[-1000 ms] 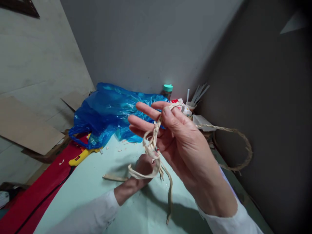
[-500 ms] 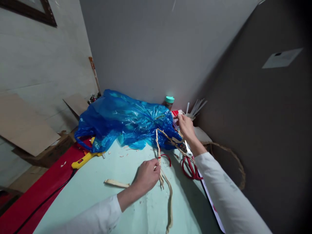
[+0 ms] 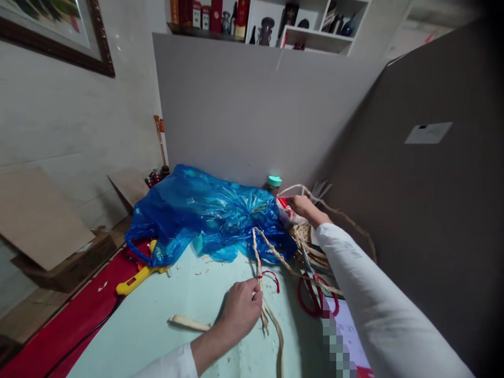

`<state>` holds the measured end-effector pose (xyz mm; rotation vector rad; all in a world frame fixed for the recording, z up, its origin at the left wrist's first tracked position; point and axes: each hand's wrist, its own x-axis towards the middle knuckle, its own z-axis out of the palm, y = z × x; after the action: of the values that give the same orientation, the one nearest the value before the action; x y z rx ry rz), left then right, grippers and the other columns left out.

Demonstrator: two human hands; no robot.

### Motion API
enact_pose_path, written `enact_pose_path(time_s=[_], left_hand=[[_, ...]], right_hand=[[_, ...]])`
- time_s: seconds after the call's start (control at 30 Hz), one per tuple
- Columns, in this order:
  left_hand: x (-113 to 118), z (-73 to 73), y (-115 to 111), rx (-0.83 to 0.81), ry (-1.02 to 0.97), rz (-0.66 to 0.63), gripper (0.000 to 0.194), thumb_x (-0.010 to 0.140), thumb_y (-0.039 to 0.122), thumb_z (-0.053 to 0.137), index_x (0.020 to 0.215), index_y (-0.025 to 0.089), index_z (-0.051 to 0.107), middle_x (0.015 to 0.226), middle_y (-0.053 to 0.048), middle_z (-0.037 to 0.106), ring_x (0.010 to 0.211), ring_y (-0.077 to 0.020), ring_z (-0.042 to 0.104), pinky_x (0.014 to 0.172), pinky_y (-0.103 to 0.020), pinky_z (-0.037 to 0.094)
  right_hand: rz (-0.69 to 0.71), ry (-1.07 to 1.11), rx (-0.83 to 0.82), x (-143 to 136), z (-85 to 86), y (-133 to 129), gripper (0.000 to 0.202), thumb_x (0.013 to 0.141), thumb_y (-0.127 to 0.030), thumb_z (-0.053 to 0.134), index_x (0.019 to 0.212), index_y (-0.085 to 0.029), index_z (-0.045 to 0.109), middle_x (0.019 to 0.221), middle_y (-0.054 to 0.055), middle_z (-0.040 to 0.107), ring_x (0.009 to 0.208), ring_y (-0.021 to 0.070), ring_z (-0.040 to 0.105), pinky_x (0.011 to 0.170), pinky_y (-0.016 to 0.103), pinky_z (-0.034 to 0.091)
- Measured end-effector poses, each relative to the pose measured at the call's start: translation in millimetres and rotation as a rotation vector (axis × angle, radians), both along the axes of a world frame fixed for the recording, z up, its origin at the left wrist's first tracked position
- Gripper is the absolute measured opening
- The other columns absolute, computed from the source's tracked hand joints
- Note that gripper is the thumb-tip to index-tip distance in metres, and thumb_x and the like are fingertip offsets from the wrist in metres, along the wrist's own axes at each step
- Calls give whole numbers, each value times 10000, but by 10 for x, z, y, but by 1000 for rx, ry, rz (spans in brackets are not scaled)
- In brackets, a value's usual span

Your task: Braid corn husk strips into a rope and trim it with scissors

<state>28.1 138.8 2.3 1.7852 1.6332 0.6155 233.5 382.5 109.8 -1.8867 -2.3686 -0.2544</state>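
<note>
The left hand's (image 3: 241, 307) fingers pinch the cord (image 3: 256, 252) over the counter (image 3: 153, 331), near its red tie (image 3: 277, 284), likely steadying the braid; the right hand's (image 3: 302, 206) grip beside the bag (image 3: 205, 210) is unclear

We see a blue bag (image 3: 205, 210), a pale green tabletop (image 3: 189, 294), red-handled scissors (image 3: 313, 294), a yellow glue gun (image 3: 136, 280), cream cord (image 3: 275, 252) and plain white sleeves (image 3: 366, 283).

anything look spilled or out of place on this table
Small pale scraps lie scattered on the mint tabletop in front of the blue bag, looking like stray litter. Nothing looks clearly spilled or damaged.
</note>
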Motion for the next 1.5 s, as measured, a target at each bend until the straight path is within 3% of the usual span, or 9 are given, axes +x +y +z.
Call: enact_pose_path(time_s=[0.2, 0.53, 0.7, 0.87, 1.13, 1.23, 1.3, 1.43, 1.5], left_hand=[[3, -22, 22, 14, 11, -1, 191, 829, 175, 460, 713, 185, 610, 725, -34, 667, 738, -176, 595, 656, -249, 340], [10, 9, -1, 17, 59, -13, 193, 851, 178, 463, 737, 184, 619, 750, -37, 677, 744, -177, 599, 642, -250, 329], [19, -48, 1, 45, 108, -26, 209, 867, 192, 446, 785, 195, 639, 808, -51, 713, 797, -205, 645, 661, -267, 350], [35, -103, 0, 80, 157, -40, 213, 879, 208, 435, 819, 207, 640, 862, -57, 733, 847, -227, 671, 679, -285, 371], [25, -8, -109, 109, 317, -141, 330, 920, 232, 351, 1066, 194, 644, 1055, -125, 687, 999, -276, 627, 826, -373, 438], [54, 78, -160, 159, 433, -183, 368, 920, 226, 358, 1157, 181, 635, 1228, -165, 612, 1225, -326, 492, 1022, -472, 349], [64, 205, -136, 179, 515, -215, 343, 895, 216, 415, 1122, 144, 662, 1237, -199, 599, 1249, -355, 464, 1067, -522, 294], [-33, 612, 144, 251, 558, -160, 198, 843, 240, 535, 862, 147, 709, 885, -157, 677, 935, -315, 616, 885, -448, 450], [-145, 825, 382, 321, 559, -68, 230, 891, 216, 458, 896, 162, 682, 910, -138, 657, 901, -279, 609, 839, -403, 459]], right_hand=[[-59, 27, -66, -156, -275, -267, 344, 922, -344, 574, 1217, -167, 568, 1216, 93, 588, 1028, 210, 607, 860, 415, 525], [-14, 190, -1, -832, -542, -460, 343, 923, -344, 573, 1210, -157, 572, 1215, 101, 589, 1028, 210, 607, 865, 417, 523], [72, 300, 38, -889, -487, -443, 321, 937, -356, 547, 1186, -158, 583, 1152, 81, 622, 980, 195, 623, 841, 398, 525], [134, 299, 124, -919, -350, -533, 314, 983, -287, 388, 1147, -142, 613, 1116, 112, 662, 1047, 212, 580, 899, 324, 419], [342, 128, 46, -1252, -482, -753, 382, 871, -333, 586, 1219, -175, 576, 1101, 137, 657, 1069, 278, 533, 870, 347, 375], [359, 83, 41, -1320, -466, -741, 223, 886, -203, 513, 1067, -161, 637, 1065, 156, 653, 1061, 280, 543, 882, 362, 349], [367, 83, 45, -1314, -405, -708, 225, 885, -152, 465, 1010, -160, 652, 1057, 152, 653, 1024, 262, 566, 863, 346, 348], [369, 146, 47, -1227, -296, -643, 234, 870, -154, 456, 963, -180, 670, 1044, 113, 667, 919, 214, 608, 754, 285, 365], [362, 193, 42, -1182, -292, -627, 232, 860, -158, 463, 947, -194, 675, 1012, 86, 681, 889, 194, 616, 706, 259, 364]])
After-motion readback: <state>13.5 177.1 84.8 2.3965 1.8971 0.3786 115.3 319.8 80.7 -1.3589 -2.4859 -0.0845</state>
